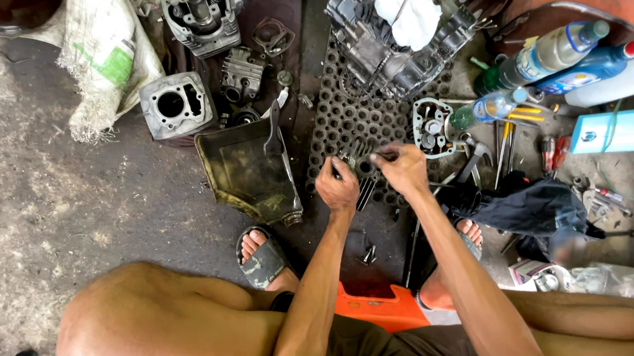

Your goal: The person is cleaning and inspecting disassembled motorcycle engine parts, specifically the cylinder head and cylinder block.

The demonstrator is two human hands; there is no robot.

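Lying left of the hands is a dirty metal tray (246,168), then the left hand (338,188) and right hand (403,168), close together, both clamped on a small metal part (360,160) above the holed rubber mat (342,117), with tools (511,138) further right.

Around you on the concrete floor (44,204) lie an engine cylinder block (176,104), a cylinder head (201,16) and a dirty black tray (246,168). To your right stand plastic bottles (546,54), beside a light blue box (622,132), screwdrivers (511,138) and a dark rag (527,208).
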